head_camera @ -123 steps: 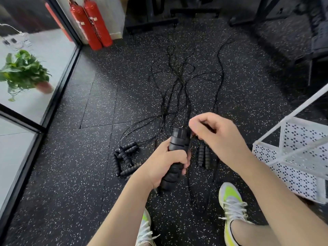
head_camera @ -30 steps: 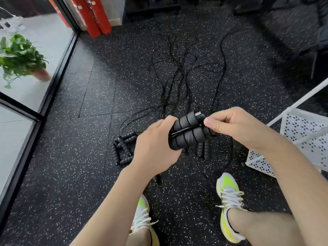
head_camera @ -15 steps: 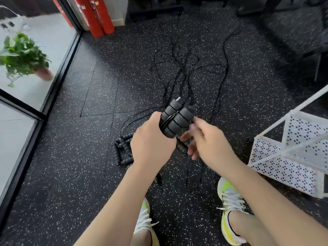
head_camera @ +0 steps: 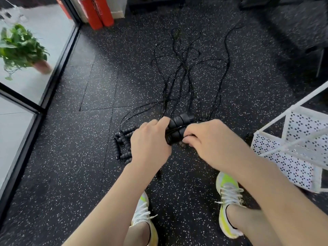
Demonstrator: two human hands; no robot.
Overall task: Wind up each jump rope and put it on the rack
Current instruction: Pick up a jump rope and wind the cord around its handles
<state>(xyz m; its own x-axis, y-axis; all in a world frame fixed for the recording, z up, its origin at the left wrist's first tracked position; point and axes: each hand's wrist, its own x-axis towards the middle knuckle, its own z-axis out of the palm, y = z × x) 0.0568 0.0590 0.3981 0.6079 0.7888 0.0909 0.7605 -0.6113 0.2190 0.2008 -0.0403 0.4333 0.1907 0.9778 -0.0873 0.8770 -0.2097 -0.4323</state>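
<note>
My left hand [head_camera: 150,146] grips a pair of black ribbed jump rope handles [head_camera: 178,127] held side by side, with black cord wound across them. My right hand [head_camera: 211,142] pinches the cord at the lower end of the handles. Other jump rope handles [head_camera: 122,142] lie on the floor just left of my left hand. Their thin black cords [head_camera: 181,71] trail away across the floor in a tangle. The white perforated rack [head_camera: 292,148] stands at the right edge, close to my right arm.
The floor is black speckled rubber. Red fire extinguishers [head_camera: 98,11] stand at the far left corner. A potted plant [head_camera: 21,48] sits behind the glass wall on the left. My two feet in yellow-white sneakers [head_camera: 228,197] are below the hands. Dark gym equipment is at far right.
The handles have turned from upright to lying across in my left hand. My right hand has circled round them with the cord and now sits at their lower end.
</note>
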